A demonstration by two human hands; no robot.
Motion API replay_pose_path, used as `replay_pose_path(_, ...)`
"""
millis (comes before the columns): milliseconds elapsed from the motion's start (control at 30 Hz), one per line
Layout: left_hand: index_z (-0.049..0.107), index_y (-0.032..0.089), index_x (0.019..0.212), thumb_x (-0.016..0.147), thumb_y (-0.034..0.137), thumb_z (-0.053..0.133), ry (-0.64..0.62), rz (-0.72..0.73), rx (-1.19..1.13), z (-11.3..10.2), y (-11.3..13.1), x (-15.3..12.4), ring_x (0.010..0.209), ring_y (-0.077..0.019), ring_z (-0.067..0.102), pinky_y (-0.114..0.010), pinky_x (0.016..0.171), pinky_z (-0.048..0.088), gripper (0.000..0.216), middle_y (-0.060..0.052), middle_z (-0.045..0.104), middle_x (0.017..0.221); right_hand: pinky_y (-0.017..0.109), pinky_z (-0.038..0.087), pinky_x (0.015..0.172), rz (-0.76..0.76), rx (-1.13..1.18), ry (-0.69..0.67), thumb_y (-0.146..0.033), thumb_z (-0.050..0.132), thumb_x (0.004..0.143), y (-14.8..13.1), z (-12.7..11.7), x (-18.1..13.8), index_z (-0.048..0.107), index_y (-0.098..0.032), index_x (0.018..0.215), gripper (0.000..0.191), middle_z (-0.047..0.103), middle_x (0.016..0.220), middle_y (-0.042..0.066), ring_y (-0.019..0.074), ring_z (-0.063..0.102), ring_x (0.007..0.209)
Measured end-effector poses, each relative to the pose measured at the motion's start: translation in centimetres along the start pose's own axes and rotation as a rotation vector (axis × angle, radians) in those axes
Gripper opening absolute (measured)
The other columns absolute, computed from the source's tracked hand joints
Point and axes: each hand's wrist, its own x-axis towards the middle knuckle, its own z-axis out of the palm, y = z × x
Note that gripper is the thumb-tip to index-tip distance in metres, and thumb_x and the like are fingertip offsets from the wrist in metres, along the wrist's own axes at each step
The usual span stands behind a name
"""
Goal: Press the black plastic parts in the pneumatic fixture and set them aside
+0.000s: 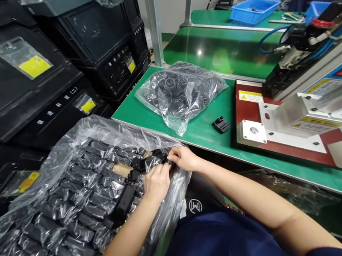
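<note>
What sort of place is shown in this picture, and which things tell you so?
Probably a factory assembly workshop: a machine with warning labels stands on a green workbench, black crates are stacked nearby, and many similar black parts lie in clear plastic.

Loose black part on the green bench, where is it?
In the head view, the loose black part lies right of centre on the green bench, in front of the clear bag, left of the red machine base.
</note>
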Motion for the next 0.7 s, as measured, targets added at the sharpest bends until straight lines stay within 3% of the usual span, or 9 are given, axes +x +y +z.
replay_pose_path(133, 0.066, 0.017, 0.085, 0.097, 0.024, 0.042, 0.119, 0.019, -0.082, 0.6, 0.1, -0.5, 0.068, -0.0181, 0.063, -0.03, 0.063, 0.043, 0.028, -0.006, 0.066, 0.071, 0.022, 0.033, 0.056, 0.015, 0.002, 0.0, -0.023, 0.057, 0.086, 0.1, 0.3, 0.0, 0.061, -0.015, 0.074, 0.015, 0.052, 0.061, -0.003, 0.0095, 0.044, 0.056)
replay_pose_path(267, 0.061, 0.016, 0.085, 0.097, 0.024, 0.041, 0.189, -0.061, -0.247, 0.0, -0.1, 0.4, 0.07, -0.0167, 0.063, -0.028, 0.068, 0.045, 0.024, -0.006, 0.066, 0.076, 0.024, 0.04, 0.06, -0.037, 0.025, 0.043, -0.029, 0.051, 0.09, 0.1, 0.0, -0.2, 0.061, -0.015, 0.078, 0.021, 0.056, 0.064, -0.002, 0.0111, 0.048, 0.058)
replay_pose_path(367, 0.058, 0.018, 0.082, 0.094, 0.027, 0.046, 0.222, -0.225, -0.517, -1.4, 0.0, 1.8, 0.07, -0.0153, 0.061, -0.027, 0.068, 0.046, 0.019, -0.003, 0.064, 0.074, 0.031, 0.048, 0.077, -0.239, 0.053, 0.168, -0.036, 0.046, 0.094, 0.0, -0.9, -1.1, 0.064, -0.016, 0.094, 0.027, 0.065, 0.086, 0.005, 0.0159, 0.059, 0.08)
replay_pose_path(500, 0.056, 0.019, 0.083, 0.092, 0.032, 0.048, 0.214, -0.325, -0.88, -2.6, 1.3, 3.6, 0.065, -0.0135, 0.058, -0.026, 0.064, 0.045, 0.018, -0.001, 0.062, 0.072, 0.042, 0.041, 0.104, -0.484, 0.041, 0.188, -0.046, 0.055, 0.091, 0.7, -1.8, -2.5, 0.056, -0.019, 0.125, 0.043, 0.06, 0.124, 0.011, 0.0224, 0.053, 0.117)
replay_pose_path(700, 0.055, 0.019, 0.08, 0.092, 0.031, 0.045, 0.21, -0.313, -0.957, -1.9, 2.7, 4.6, 0.067, -0.016, 0.057, -0.031, 0.066, 0.046, 0.02, -0.003, 0.061, 0.072, 0.047, 0.044, 0.104, -0.524, -0.093, 0.284, -0.046, 0.06, 0.089, 2.6, -2.0, -3.8, 0.046, -0.023, 0.138, 0.055, 0.055, 0.131, 0.013, 0.0261, 0.052, 0.123)
